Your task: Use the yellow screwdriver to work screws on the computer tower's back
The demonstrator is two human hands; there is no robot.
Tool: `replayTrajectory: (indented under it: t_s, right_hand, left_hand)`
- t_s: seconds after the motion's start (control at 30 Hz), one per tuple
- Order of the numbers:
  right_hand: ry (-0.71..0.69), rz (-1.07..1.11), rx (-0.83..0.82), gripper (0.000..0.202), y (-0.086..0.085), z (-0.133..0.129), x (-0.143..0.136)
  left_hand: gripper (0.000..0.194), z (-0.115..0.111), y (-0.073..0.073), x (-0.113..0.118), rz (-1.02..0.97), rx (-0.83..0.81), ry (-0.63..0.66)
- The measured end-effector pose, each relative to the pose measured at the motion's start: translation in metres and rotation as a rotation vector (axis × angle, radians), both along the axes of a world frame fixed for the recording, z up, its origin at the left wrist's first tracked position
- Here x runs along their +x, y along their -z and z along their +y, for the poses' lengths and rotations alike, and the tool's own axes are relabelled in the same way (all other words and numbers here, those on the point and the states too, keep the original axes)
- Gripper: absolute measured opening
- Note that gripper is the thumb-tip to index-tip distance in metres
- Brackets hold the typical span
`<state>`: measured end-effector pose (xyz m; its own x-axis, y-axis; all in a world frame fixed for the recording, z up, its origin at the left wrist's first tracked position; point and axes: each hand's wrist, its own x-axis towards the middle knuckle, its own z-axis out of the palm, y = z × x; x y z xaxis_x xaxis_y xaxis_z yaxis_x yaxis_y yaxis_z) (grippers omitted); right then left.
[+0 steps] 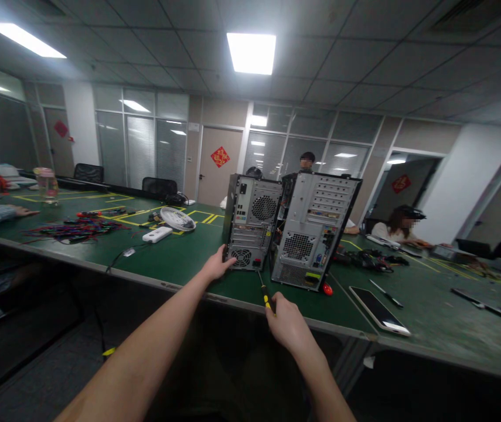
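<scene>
Two computer towers stand upright side by side, backs facing me. My left hand [217,265] grips the lower left edge of the smaller left tower [252,231], thumb on its back by the bottom fan grille and fingers round the side. In my right hand [286,316] is a screwdriver [265,293] with a black and yellow handle. Its shaft points up and away, the tip close to the left tower's bottom edge; whether it touches I cannot tell. The taller right tower [296,234] has a silver back and black side panel. A small red object [328,289] lies at its foot.
On the green table [180,258] to the left lie a cable pile [74,228], a white power strip [157,234] and a white round fan cover [177,218]. To the right are a phone [379,310], a pen-like tool [386,293] and black cables [371,259]. Other people sit around.
</scene>
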<state>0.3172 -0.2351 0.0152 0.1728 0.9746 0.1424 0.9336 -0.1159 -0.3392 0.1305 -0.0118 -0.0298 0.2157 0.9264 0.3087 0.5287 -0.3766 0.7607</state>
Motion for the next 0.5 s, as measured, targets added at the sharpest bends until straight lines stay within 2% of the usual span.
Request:
replayTrajectory:
  t_s: [0.5]
  right_hand:
    - [-0.020, 0.061, -0.030, 0.016, 0.0018, 0.0012, 0.0042]
  left_hand:
    - [0.085, -0.0016, -0.0013, -0.0004, -0.003, 0.000, 0.002]
